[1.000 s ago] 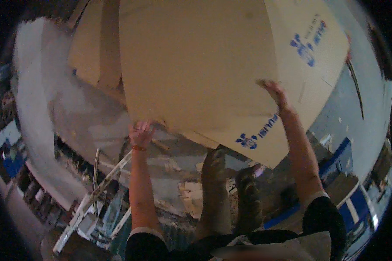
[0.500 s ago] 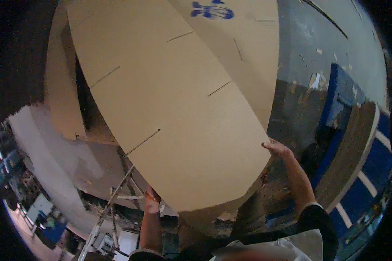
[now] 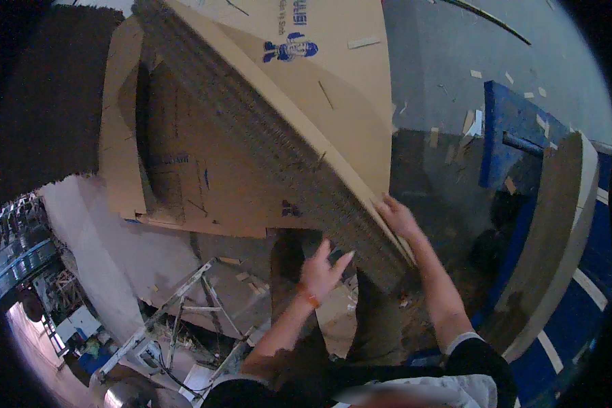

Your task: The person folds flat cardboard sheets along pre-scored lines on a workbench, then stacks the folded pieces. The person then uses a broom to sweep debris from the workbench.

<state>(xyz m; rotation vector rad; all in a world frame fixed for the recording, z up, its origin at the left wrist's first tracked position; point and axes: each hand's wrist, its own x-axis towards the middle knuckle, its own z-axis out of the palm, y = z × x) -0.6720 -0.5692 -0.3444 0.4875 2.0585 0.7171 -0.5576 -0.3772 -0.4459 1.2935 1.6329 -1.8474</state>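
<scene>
A thick stack of brown cardboard sheets (image 3: 279, 132) is tipped up on edge, running from upper left down toward me, with its layered edges showing. My right hand (image 3: 398, 219) holds the stack's right side near its lower end, the fingers bent against it. Left of that end, my left hand (image 3: 323, 268) is open, thumb and fingers apart, with nothing in it. An orange band circles the left wrist. Beneath the stack lie more flat cardboard sheets (image 3: 350, 88), printed in blue, with slits cut in them.
Right of me stand a blue metal frame (image 3: 500, 136) and another tall cardboard stack (image 3: 530, 251). A paint-spattered metal stand (image 3: 183, 306) is at lower left. Cardboard scraps (image 3: 472, 126) litter the grey floor at right. A dark, rough-edged stack (image 3: 47, 102) fills the upper left.
The stack has turned from lying broad face up to standing on edge, uncovering printed cardboard on the left. My left hand has come off its left edge and moved right and up, fingers spread.
</scene>
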